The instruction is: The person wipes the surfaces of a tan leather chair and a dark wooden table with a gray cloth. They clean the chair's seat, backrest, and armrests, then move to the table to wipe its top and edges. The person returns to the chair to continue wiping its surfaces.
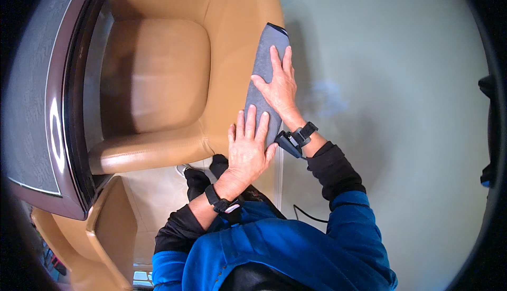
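A folded grey cloth [263,59] with a dark edge at its far end lies along the top of the backrest of a tan leather armchair [227,65]. My left hand [248,148] rests on the near part of the cloth, fingers spread and palm down. Farther up, my right hand [280,83] lies on the cloth with its thumb and fingers apart. Both palms face down, so whatever is under them is hidden.
A dark table with a glossy rim [55,124] stands at the left, beyond the seat. A second tan chair [113,227] is at the lower left. The pale wall [376,93] is right of the backrest. A black cable [311,216] hangs near my right sleeve.
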`<state>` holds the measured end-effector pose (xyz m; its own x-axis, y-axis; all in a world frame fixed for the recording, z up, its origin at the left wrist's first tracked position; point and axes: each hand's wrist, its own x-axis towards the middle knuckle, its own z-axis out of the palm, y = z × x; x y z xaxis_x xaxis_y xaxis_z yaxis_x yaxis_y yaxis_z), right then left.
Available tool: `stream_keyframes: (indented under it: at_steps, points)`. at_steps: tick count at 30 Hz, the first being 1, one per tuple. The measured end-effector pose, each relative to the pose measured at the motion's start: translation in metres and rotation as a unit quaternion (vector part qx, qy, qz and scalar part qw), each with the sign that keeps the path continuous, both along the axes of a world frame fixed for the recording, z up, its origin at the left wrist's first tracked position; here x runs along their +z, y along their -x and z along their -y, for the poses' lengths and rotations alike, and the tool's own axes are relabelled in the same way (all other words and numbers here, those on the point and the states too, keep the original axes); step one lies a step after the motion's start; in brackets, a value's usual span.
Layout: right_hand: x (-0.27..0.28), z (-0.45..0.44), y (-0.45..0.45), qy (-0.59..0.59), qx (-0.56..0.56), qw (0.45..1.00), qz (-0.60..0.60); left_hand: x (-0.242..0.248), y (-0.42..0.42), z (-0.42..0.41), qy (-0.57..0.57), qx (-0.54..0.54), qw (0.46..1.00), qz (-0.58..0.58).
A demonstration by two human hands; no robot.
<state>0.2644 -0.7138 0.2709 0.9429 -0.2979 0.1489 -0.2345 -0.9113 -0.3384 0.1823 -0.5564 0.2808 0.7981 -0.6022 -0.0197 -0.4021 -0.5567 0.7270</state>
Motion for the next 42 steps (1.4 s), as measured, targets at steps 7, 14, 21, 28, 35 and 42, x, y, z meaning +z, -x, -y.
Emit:
stream_keyframes:
  at_steps: [7,14,21,28,35,42]
  points:
    - [-0.005,0.012,-0.009,-0.036,0.03,0.999,0.023,-0.005,-0.015,0.004,-0.03,-0.031,0.997,-0.057]
    - [-0.009,0.022,-0.014,-0.083,0.026,0.995,0.044,0.0,-0.015,-0.006,-0.036,-0.064,0.99,-0.124]
    - [-0.002,0.019,-0.015,-0.062,0.003,0.998,0.034,0.0,-0.003,0.008,-0.115,0.01,0.993,-0.039]
    - [-0.003,0.01,-0.009,-0.038,0.005,0.997,0.074,0.017,0.02,0.04,-0.22,0.052,0.97,0.088]
    - [-0.014,0.015,0.011,-0.087,0.061,0.992,0.072,0.023,0.029,0.038,-0.191,0.014,0.978,0.087]
    - [-0.005,0.011,0.007,-0.052,0.036,0.997,0.051,0.017,0.027,0.03,-0.133,0.024,0.989,0.067]
